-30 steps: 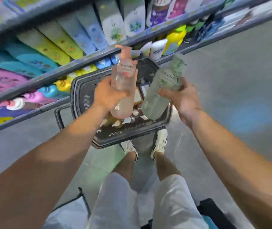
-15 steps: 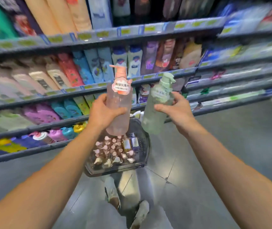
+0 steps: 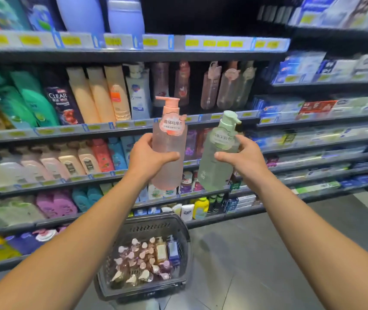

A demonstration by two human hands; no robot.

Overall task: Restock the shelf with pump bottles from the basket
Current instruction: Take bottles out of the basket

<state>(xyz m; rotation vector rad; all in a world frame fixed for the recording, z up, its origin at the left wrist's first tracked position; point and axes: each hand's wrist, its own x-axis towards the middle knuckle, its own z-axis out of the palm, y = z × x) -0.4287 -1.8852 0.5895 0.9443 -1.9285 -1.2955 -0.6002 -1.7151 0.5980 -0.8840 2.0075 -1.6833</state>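
My left hand (image 3: 147,156) grips a pink pump bottle (image 3: 169,139) around its middle, held upright in front of the shelves. My right hand (image 3: 243,159) grips a pale green pump bottle (image 3: 217,166), tilted slightly right. Both bottles hang in the air at about the height of the third shelf. Below them on the floor stands a dark basket (image 3: 178,229) holding several more pump bottles. On the shelf (image 3: 223,116) behind, similar pink and green pump bottles (image 3: 227,88) stand in a row, with a dark gap to their left.
Shampoo and body wash bottles (image 3: 98,95) fill the shelves to the left. Toothpaste boxes (image 3: 312,108) line the shelves on the right. Grey floor (image 3: 268,253) extends to the right of the basket. Price tag strips run along each shelf edge.
Both hands have lifted the two bottles from over the basket up to shelf height. The view has tilted up from the basket and floor to the shelves.
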